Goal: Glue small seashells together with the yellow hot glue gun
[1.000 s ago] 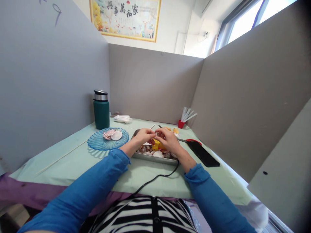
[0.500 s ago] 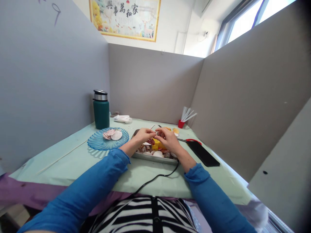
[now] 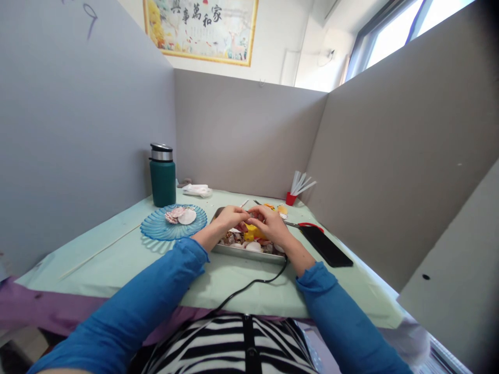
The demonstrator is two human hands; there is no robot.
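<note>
My left hand [image 3: 230, 218] and my right hand [image 3: 268, 222] meet fingertip to fingertip above a metal tray [image 3: 249, 254]. Both are closed in a pinch; whatever small thing lies between the fingers is mostly hidden. Below them the tray holds several seashells [image 3: 254, 246] and small stone-like pieces. A yellow object [image 3: 252, 232] with the handle of a tool-like shape sits among the shells, partly covered by my right hand. A black cord [image 3: 253, 282] runs from the tray's right front corner toward my lap.
To the left, a blue glass plate [image 3: 152, 227] bears several shells, with a green bottle [image 3: 162, 182] behind it. A black phone-like slab [image 3: 326, 246] and red-handled scissors [image 3: 311, 226] lie right. Farther back stand white sticks in a red cup [image 3: 290, 199] and a white plastic packet [image 3: 197, 190].
My fingertips have drawn closer together, and the small pale thing that showed between them is now covered. The arms and the tray stay in place.
</note>
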